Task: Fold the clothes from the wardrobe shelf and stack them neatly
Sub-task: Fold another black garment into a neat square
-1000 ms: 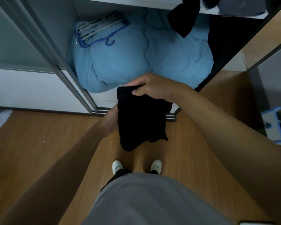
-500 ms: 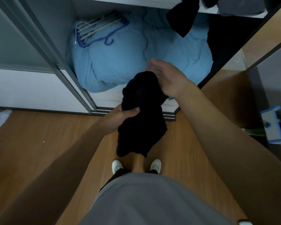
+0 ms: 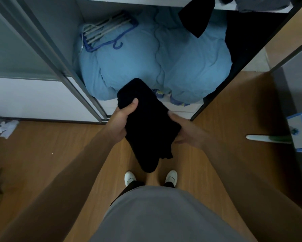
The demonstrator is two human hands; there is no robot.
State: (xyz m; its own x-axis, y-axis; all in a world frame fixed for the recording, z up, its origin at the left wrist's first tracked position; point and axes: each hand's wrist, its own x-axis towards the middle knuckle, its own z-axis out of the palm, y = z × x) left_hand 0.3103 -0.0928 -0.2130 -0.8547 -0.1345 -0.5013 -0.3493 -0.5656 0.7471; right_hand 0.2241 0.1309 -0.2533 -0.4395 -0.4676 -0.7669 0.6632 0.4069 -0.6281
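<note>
A folded black garment (image 3: 146, 126) is held over the wooden floor (image 3: 59, 154), before the wardrobe (image 3: 59, 41). Its upper left edge is gripped by the left hand (image 3: 122, 119), thumb on top; its right edge is clasped by the right hand (image 3: 187, 131).
</note>
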